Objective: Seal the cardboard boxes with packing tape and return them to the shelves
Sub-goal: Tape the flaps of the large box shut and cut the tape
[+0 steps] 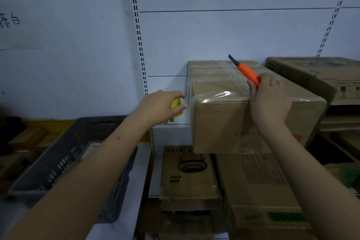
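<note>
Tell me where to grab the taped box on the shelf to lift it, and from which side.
Grip the box by its two side faces, low near the bottom edge, coming from the front. Its front end overhangs the shelf, so the lower corners are free. The left side is open; on the right another box sits close. The right hand, holding the knife, rests on the front.

Matt brown cardboard box (224, 122) bears glossy clear tape (218, 94); the cutter (248, 73) is smooth orange plastic.
</note>
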A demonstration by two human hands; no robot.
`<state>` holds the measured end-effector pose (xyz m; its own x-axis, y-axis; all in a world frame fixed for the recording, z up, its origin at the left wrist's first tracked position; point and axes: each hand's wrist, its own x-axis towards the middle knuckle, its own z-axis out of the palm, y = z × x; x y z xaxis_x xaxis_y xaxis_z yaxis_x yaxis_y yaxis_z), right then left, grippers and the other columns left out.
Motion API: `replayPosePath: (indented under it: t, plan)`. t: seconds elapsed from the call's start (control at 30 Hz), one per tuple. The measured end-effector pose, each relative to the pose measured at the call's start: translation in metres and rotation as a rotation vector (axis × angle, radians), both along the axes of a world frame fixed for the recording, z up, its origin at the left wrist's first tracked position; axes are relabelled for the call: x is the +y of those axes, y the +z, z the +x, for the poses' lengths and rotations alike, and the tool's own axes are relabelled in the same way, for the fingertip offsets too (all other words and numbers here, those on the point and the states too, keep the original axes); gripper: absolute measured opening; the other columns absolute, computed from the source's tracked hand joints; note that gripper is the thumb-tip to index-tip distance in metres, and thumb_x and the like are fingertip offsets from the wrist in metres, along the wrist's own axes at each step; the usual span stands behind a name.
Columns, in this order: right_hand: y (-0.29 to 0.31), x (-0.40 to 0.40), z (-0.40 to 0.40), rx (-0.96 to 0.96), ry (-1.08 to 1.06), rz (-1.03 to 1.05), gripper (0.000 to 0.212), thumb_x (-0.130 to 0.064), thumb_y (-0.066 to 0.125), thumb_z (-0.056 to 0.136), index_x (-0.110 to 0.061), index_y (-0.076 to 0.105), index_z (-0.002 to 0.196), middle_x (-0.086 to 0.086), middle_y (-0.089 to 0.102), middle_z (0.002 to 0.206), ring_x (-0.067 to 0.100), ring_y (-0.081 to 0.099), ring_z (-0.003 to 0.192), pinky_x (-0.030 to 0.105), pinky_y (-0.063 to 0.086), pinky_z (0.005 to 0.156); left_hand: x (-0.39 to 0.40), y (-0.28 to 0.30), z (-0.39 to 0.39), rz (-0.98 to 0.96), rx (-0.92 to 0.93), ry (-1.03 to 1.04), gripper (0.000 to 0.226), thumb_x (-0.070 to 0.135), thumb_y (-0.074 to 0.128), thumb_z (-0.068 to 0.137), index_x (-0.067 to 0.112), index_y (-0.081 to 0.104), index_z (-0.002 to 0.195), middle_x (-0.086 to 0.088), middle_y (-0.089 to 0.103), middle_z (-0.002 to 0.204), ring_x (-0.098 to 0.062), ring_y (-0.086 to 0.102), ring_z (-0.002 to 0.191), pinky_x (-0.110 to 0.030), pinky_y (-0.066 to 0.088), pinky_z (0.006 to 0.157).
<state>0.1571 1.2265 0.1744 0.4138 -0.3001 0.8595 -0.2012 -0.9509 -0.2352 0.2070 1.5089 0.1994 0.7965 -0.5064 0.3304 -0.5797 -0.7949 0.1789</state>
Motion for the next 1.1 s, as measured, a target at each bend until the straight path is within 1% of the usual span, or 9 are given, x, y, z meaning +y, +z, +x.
replayPosePath:
  t: [0.1, 0.23, 0.33, 0.43, 0.53, 0.67, 0.77, 0.93, 1.1]
  plan:
    - [0.009, 0.008, -0.012, 0.05, 0.016, 0.071, 0.037, -0.038, 0.05, 0.102, -0.005, 0.057, 0.116, 0.017, 0.061, 0.102, 0.036, 0.056, 0.092, 0.04, 0.039, 0.068, -0.007, -0.006, 0.006, -0.056, 0.084, -0.074, 0.043, 0.051, 0.047, 0.1, 0.045, 0.042, 0.143, 0.014, 0.073, 0.08, 0.002, 0.064, 0.051, -0.025, 0.054, 0.073]
    - [0.034, 0.024, -0.029, 0.174, 0.183, 0.351, 0.038, -0.031, 0.053, 0.101, -0.007, 0.048, 0.13, 0.017, 0.055, 0.113, 0.035, 0.056, 0.095, 0.043, 0.047, 0.073, -0.015, -0.014, 0.009, -0.209, 0.26, -0.134, 0.044, 0.042, 0.053, 0.101, 0.038, 0.045, 0.144, 0.011, 0.075, 0.08, -0.008, 0.067, 0.052, -0.024, 0.052, 0.062]
    - [0.054, 0.029, -0.034, 0.31, 0.42, 0.484, 0.019, -0.026, 0.057, 0.098, -0.013, 0.061, 0.11, 0.008, 0.062, 0.088, 0.026, 0.061, 0.08, 0.034, 0.045, 0.067, -0.017, -0.016, 0.01, -0.424, 0.485, -0.177, 0.04, 0.031, 0.058, 0.1, 0.029, 0.052, 0.139, -0.002, 0.077, 0.081, -0.013, 0.066, 0.049, -0.029, 0.056, 0.053]
    - [0.064, 0.036, -0.034, 0.547, 0.629, 0.706, 0.019, -0.026, 0.063, 0.096, -0.017, 0.065, 0.112, 0.003, 0.058, 0.069, 0.008, 0.053, 0.05, 0.02, 0.04, 0.047, -0.018, -0.014, 0.007, -0.491, 0.53, -0.191, 0.023, 0.027, 0.059, 0.1, 0.02, 0.062, 0.122, -0.008, 0.076, 0.079, -0.017, 0.064, 0.048, -0.032, 0.056, 0.052]
    - [0.063, 0.042, -0.027, 0.728, 0.743, 0.782, 0.022, -0.029, 0.069, 0.092, -0.021, 0.065, 0.112, 0.019, 0.069, 0.085, 0.012, 0.05, 0.053, 0.026, 0.042, 0.05, -0.018, -0.011, 0.005, -0.51, 0.577, -0.197, 0.014, 0.025, 0.059, 0.1, 0.015, 0.062, 0.109, -0.009, 0.076, 0.08, -0.02, 0.062, 0.049, -0.034, 0.056, 0.056]
    - [0.057, 0.045, -0.022, 0.625, 0.842, 0.951, 0.021, -0.017, 0.074, 0.089, -0.007, 0.069, 0.107, 0.001, 0.062, 0.069, 0.005, 0.044, 0.043, 0.019, 0.037, 0.043, -0.013, -0.003, 0.002, -0.513, 0.581, -0.178, 0.015, 0.025, 0.062, 0.098, 0.015, 0.056, 0.109, -0.009, 0.076, 0.08, -0.016, 0.062, 0.048, -0.033, 0.053, 0.053]
    - [0.052, 0.049, -0.023, 0.589, 0.909, 1.011, 0.018, -0.018, 0.076, 0.087, -0.006, 0.069, 0.099, 0.004, 0.062, 0.073, 0.005, 0.041, 0.041, 0.018, 0.035, 0.041, -0.002, 0.002, -0.001, -0.501, 0.521, -0.147, 0.018, 0.022, 0.064, 0.096, 0.024, 0.056, 0.112, -0.007, 0.076, 0.078, -0.014, 0.067, 0.052, -0.032, 0.054, 0.049]
    - [0.048, 0.059, -0.023, 0.585, 0.864, 0.956, 0.013, -0.022, 0.079, 0.085, -0.014, 0.068, 0.086, -0.004, 0.051, 0.052, 0.01, 0.042, 0.041, 0.018, 0.038, 0.041, 0.012, 0.005, -0.01, -0.416, 0.479, -0.152, 0.054, 0.026, 0.064, 0.097, 0.044, 0.042, 0.143, 0.001, 0.077, 0.078, -0.025, 0.071, 0.064, -0.036, 0.06, 0.055]
    - [0.051, 0.061, -0.017, 0.607, 0.931, 1.05, 0.018, -0.01, 0.072, 0.089, -0.006, 0.066, 0.106, 0.009, 0.071, 0.093, 0.008, 0.043, 0.045, 0.021, 0.042, 0.045, 0.017, 0.013, -0.023, -0.41, 0.492, -0.176, 0.057, 0.023, 0.064, 0.097, 0.037, 0.039, 0.147, -0.002, 0.076, 0.076, -0.01, 0.064, 0.049, -0.032, 0.057, 0.054]
